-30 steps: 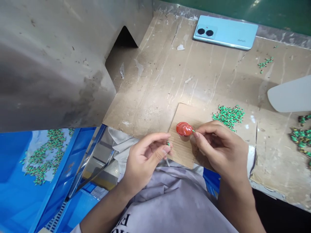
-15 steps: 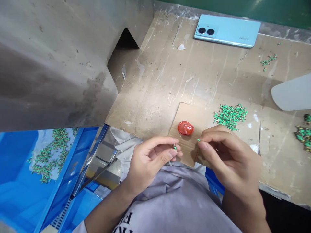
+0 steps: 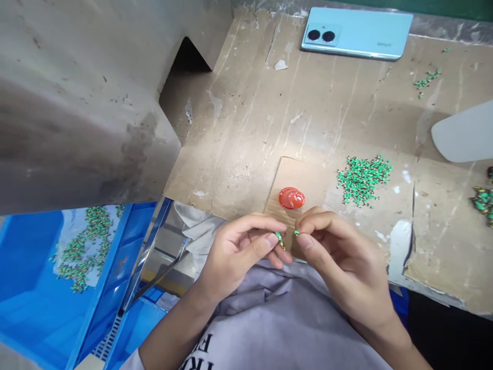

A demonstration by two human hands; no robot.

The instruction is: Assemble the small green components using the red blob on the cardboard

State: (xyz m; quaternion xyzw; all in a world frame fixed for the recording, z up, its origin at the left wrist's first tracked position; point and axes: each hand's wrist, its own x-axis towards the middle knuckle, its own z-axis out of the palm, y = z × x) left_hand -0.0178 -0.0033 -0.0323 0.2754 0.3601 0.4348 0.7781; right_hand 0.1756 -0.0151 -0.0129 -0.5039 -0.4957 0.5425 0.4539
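Observation:
My left hand [image 3: 246,246] pinches a small green and yellow piece [image 3: 280,240] between thumb and fingers. Facing it, my right hand [image 3: 339,257] grips a tiny green piece [image 3: 296,233] at its thumb and index fingertips. The two pieces are close together but apart. Just beyond my hands, a red blob of glossy paste [image 3: 291,198] sits on a cardboard piece [image 3: 295,167]. To the right lies a loose pile of tiny green pieces [image 3: 364,180]. What exactly these pieces are is too small to tell.
A light blue phone [image 3: 358,33] lies at the table's back. Several green bits [image 3: 427,79] and a white rounded object [image 3: 464,134] are at right, with darker green-yellow pieces [image 3: 483,200] by the edge. A metal housing [image 3: 84,103] stands left, above a blue bin [image 3: 31,288].
My right hand has moved left and slightly down, bringing its green piece close to the one in my left hand. The left hand stays nearly in place. The view has shifted slightly.

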